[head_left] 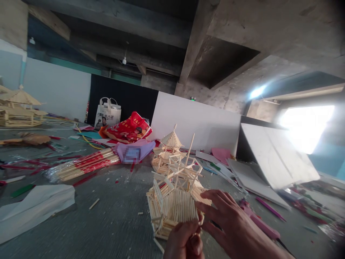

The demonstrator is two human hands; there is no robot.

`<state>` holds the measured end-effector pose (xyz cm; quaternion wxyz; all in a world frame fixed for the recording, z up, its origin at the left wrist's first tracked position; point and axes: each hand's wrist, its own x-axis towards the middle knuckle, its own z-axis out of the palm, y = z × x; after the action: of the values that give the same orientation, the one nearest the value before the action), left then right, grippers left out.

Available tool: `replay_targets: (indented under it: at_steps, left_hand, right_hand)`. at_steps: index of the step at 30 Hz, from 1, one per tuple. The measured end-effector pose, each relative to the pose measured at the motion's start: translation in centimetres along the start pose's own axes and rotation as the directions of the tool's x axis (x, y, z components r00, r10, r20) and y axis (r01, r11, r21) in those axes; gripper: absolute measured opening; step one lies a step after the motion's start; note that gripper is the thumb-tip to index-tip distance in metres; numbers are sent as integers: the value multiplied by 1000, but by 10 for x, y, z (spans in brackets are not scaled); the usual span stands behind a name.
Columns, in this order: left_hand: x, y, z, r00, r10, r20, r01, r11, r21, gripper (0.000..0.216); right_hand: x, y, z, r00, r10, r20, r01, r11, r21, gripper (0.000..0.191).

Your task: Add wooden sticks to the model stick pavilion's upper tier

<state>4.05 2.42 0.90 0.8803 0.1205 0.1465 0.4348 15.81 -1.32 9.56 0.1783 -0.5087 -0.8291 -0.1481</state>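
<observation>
A pavilion model (159, 212) built from thin wooden sticks stands on the grey table in front of me. At its front is a panel of parallel sticks (180, 205), tilted up. My left hand (184, 241) is closed in a pinch at the panel's lower right corner; its fingertips are partly hidden. My right hand (226, 219) reaches in from the right with its fingers apart, the fingertips close to or touching the panel's right edge. An open framework of sticks (185, 172) rises behind the panel. Farther back stands a tiered stick tower with a pointed roof (171, 141).
A pink glue gun (260, 223) and a purple pen (270, 209) lie to the right. Bundled sticks in plastic (86, 165), white paper (37, 207) and a red bag (130, 127) are left. Another stick pavilion (21, 108) stands far left. White boards (258, 181) lie back right.
</observation>
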Motion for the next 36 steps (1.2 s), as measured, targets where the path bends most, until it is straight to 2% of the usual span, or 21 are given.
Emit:
replay_targets:
  at_steps: [3,8,13,19,27,30,33,36]
  left_hand:
    - [-2,1,4,1000,15,-14,-15,1000,15,32]
    - [0,1,3,999,12,30,-14,995,99,30]
    - [2,0,0,999,-27,39,19,984,180,32]
    - [3,2,-4,995,-42,87,19,969,245,29]
    - [4,1,-7,993,-19,116,-7,975,221,27]
    - [5,2,-9,992,-64,112,43,984,174,25]
    - [4,2,-10,992,-83,98,67,985,159,24]
    - [2,2,-7,999,-26,41,19,986,168,22]
  right_hand:
    - [-1,-1,0,999,-33,-40,33,999,-13,28]
    - [-3,-2,-1,998,-52,-31,50,996,-77,16]
    - [-6,-2,-2,999,-49,1,49,994,-94,17]
    - [-11,-5,-1,996,-67,-51,61,992,-107,17]
    - [-8,-7,0,977,-137,-166,121,987,-103,20]
    - [-8,-7,1,964,-155,-218,139,986,-87,24]
    - [-9,-8,4,971,-147,-189,125,984,-125,23]
    - [-12,-8,8,976,-140,-169,110,979,-172,21]
